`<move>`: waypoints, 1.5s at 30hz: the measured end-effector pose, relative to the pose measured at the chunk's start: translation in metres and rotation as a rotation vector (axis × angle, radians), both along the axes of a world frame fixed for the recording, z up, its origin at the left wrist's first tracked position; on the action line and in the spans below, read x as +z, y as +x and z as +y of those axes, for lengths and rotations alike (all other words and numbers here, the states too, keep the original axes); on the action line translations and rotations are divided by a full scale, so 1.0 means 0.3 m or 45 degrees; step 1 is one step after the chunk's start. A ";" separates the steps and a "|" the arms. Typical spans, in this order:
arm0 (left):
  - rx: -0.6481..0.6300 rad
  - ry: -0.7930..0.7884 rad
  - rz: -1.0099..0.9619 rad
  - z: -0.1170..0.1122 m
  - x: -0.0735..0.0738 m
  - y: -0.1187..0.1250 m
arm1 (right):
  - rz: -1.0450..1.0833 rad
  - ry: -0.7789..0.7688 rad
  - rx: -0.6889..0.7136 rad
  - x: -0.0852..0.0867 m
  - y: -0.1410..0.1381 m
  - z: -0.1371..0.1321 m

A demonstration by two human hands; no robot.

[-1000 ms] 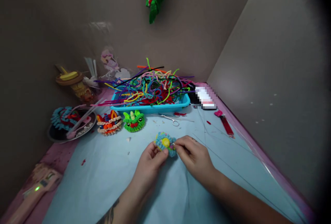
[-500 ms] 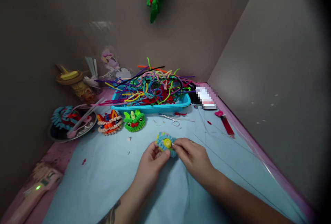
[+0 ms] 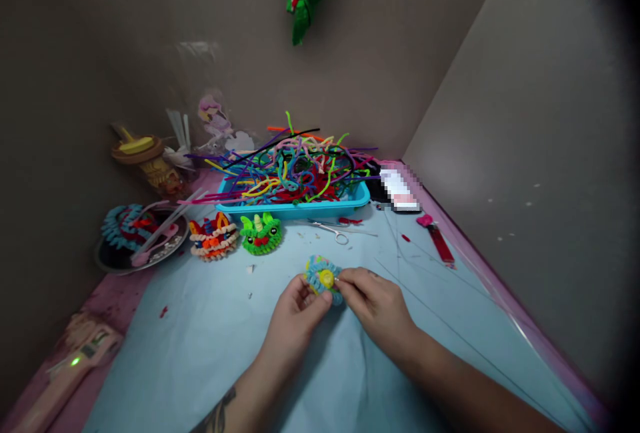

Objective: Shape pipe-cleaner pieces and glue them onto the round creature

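Observation:
A small blue fuzzy pipe-cleaner piece [image 3: 315, 276] with a round yellow coil [image 3: 327, 278] on it is held above the cloth. My left hand [image 3: 296, 313] grips it from the left, with the thumb at its lower front. At its right side, my right hand [image 3: 379, 303] has thumb and finger pinched close to the yellow coil. A tiny pale tip shows at that pinch, too small to name. Behind them sit a green pipe-cleaner animal head [image 3: 261, 234] and an orange and peach one [image 3: 214, 238].
A blue tray [image 3: 295, 209] heaped with pipe cleaners [image 3: 300, 169] stands at the back. Scissors [image 3: 333, 229] lie before it, with a phone [image 3: 400, 189] and a red strip [image 3: 439, 246] to the right. On the left are a bowl [image 3: 173, 246] and a pink glue gun [image 3: 75, 369].
The whole view has shifted very slightly to the right. Both hands keep nearly the same hold on the blue piece.

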State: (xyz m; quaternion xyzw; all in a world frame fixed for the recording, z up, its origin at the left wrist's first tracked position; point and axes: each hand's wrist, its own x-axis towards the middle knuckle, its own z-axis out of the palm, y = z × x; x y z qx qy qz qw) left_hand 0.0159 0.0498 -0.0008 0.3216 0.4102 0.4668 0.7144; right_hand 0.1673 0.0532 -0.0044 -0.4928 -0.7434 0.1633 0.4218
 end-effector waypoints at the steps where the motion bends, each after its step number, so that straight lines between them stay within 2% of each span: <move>1: 0.000 0.003 0.004 0.001 0.001 0.001 | 0.001 0.002 0.002 0.004 -0.001 0.000; 24: 0.013 0.068 0.085 0.000 -0.006 0.003 | -0.051 -0.013 0.013 -0.001 0.001 -0.009; 36: 0.030 0.076 0.157 0.000 0.005 0.000 | -0.021 0.020 -0.031 0.036 0.001 -0.011; 45: 0.028 0.068 0.189 -0.001 0.007 0.000 | -0.057 -0.030 -0.016 0.030 0.003 -0.019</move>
